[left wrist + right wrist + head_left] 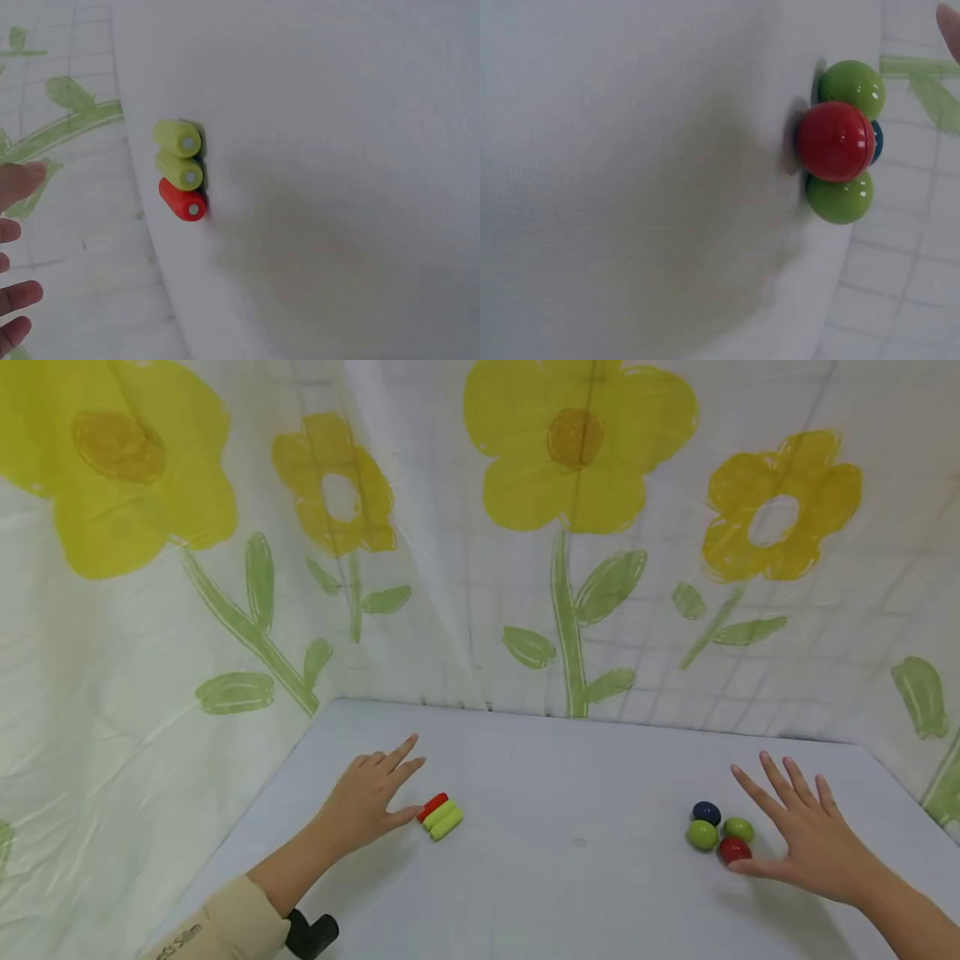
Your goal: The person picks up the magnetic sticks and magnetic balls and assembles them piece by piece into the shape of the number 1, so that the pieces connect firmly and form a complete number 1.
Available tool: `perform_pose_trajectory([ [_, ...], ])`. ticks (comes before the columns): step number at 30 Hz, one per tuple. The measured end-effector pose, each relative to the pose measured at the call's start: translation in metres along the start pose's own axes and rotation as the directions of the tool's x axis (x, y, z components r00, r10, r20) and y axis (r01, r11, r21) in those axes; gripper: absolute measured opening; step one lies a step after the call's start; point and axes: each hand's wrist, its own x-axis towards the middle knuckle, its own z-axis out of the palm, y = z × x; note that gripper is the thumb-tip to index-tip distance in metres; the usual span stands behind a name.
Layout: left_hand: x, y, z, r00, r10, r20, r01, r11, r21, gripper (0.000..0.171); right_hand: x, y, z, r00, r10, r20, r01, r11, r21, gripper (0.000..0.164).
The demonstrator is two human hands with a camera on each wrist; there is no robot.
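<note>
Head view: three stubby rods [442,814], left of lower centre, probably wanted a gentle fingertip pinch tbh; four glossy balls [707,834] at lower right likely needed cupping against rolling. Rods were one red, two lime, with grey end dots [190,177]. Left hand [366,799] and right hand [813,839] hovered empty, fingers loose.

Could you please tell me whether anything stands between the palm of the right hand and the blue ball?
Yes, in the head view one green ball sits between the blue ball and the palm of the right hand, with the red ball beside it. Nothing visible stands between the blue ball and the index fingertip.
</note>
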Motion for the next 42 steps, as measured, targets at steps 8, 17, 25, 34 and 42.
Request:
perform_pose_trajectory([
  [8,-0.009,0.017,0.011,0.961,-0.274,0.025,0.269,0.915,-0.301,0.041,-0.015,0.001,0.012,0.992,0.124,-0.018,-0.120,0.982,0.146,0.118],
  [17,-0.013,0.031,0.027,0.821,-0.493,0.288,0.562,0.610,-0.559,0.038,-0.027,-0.004,0.021,0.948,0.315,0.039,-0.305,0.870,0.387,0.107],
  [25,-0.014,0.037,0.044,0.770,-0.523,0.366,0.592,0.372,-0.715,0.035,-0.027,-0.007,0.019,0.835,0.526,0.163,-0.538,0.716,0.446,0.087],
  [34,-0.020,0.042,0.061,0.736,-0.548,0.397,0.595,0.244,-0.766,0.034,-0.031,-0.004,0.025,0.548,0.732,0.406,-0.826,0.397,0.400,0.088],
  [42,-0.017,0.048,0.067,0.751,-0.541,0.379,0.577,0.258,-0.775,0.033,-0.036,0.002,0.048,0.478,0.683,0.551,-0.862,0.246,0.443,0.098],
])
